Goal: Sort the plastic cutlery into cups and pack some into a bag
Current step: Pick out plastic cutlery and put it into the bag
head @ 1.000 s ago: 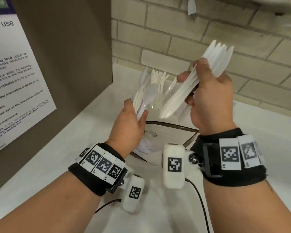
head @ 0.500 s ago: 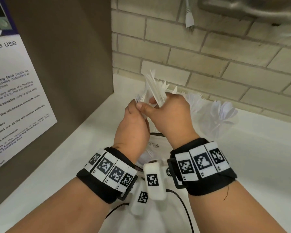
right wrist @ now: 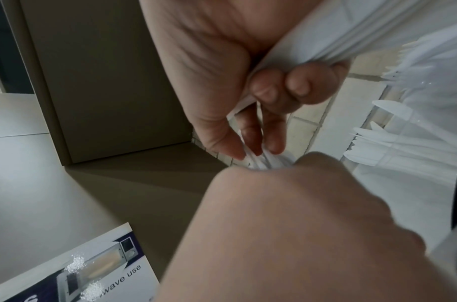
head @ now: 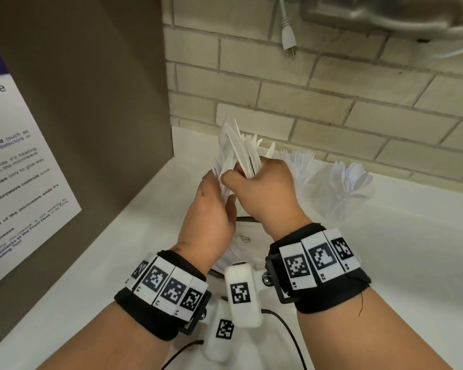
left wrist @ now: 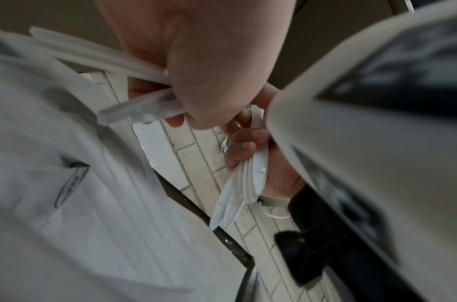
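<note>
My right hand [head: 254, 180] grips a bundle of white plastic knives [head: 242, 150] whose blades point up and away. My left hand [head: 214, 190] sits close against it on the left and grips a second bunch of white cutlery [head: 221, 166]. The left wrist view shows my left hand [left wrist: 180, 98] curled round white handles [left wrist: 134, 108]. In the right wrist view my right hand [right wrist: 273, 92] clasps its stacked bundle [right wrist: 338, 30], with the left hand's fingers touching its lower end. Under both hands lies the white bag [head: 245, 237], its mouth dark-rimmed and mostly hidden.
Two clear cups stand by the brick wall: one with forks [head: 302, 161], one with spoons [head: 350, 180]. A brown cabinet side with a microwave notice [head: 24, 182] walls off the left. A plug [head: 288, 38] hangs above. The white counter [head: 385, 263] extends right.
My right hand has come down from high on the right with its bundle and met the left hand. Both bunches now sit side by side above the bag.
</note>
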The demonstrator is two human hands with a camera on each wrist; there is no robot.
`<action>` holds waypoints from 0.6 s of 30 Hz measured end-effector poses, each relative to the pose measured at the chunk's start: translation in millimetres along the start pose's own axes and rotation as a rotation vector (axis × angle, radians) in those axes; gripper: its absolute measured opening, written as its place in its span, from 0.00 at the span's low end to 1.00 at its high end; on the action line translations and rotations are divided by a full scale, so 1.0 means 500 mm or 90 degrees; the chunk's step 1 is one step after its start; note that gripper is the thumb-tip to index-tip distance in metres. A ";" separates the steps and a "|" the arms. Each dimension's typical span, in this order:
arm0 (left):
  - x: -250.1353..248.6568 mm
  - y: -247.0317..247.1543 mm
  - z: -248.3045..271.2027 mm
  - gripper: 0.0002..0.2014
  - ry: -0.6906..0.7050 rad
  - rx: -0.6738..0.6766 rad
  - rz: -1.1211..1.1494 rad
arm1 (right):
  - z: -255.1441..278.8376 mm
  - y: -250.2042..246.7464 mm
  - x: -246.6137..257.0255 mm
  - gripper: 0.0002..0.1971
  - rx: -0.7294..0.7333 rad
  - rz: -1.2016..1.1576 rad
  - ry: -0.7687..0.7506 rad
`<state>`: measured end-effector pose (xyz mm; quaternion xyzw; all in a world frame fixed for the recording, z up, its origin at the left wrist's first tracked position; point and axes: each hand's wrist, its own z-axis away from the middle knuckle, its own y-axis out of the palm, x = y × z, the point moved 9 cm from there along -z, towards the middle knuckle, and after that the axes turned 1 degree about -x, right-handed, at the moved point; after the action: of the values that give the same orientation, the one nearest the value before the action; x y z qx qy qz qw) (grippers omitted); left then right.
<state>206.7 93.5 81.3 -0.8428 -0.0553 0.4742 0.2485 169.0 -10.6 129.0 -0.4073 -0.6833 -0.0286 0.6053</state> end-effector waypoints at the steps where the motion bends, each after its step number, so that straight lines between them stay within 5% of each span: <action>1: 0.000 0.000 0.000 0.21 0.002 0.008 0.004 | 0.000 0.000 -0.002 0.17 0.002 -0.002 0.002; 9: 0.005 0.007 -0.012 0.20 -0.018 0.100 0.037 | 0.008 0.009 0.003 0.04 0.078 -0.030 0.001; 18: 0.007 -0.009 -0.026 0.13 0.012 0.042 -0.028 | 0.010 -0.002 -0.001 0.05 0.103 -0.077 0.013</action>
<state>220.0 93.9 86.3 -0.8371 -0.0559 0.4622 0.2873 164.4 -9.0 127.5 -0.3151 -0.7003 -0.0140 0.6404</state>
